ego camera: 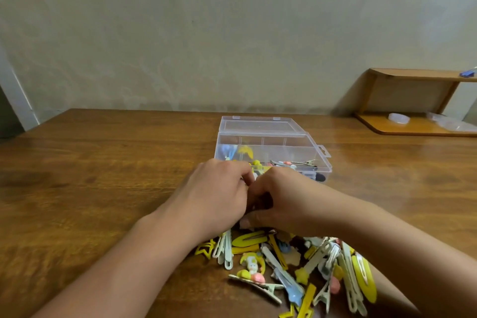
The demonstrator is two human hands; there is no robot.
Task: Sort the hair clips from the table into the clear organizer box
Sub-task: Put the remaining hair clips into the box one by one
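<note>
A clear organizer box (325, 164) stands open on the wooden table (103, 175), its lid (258, 125) laid back. Blue clips (228, 150), a yellow clip (246, 151) and metal clips (296, 162) lie in its compartments. A pile of hair clips (284, 266), mostly yellow, white and pale blue, lies near me. Between pile and box, my left hand (219, 193) and my right hand (281, 199) meet with curled fingers. They pinch a small dark clip (261, 202) that is mostly hidden.
A wooden shelf unit (413, 129) stands at the back right of the table, holding a clear tape roll (398, 118) and clear plastic (451, 124). A blue item (467, 74) lies on its top board. A pale wall runs behind the table.
</note>
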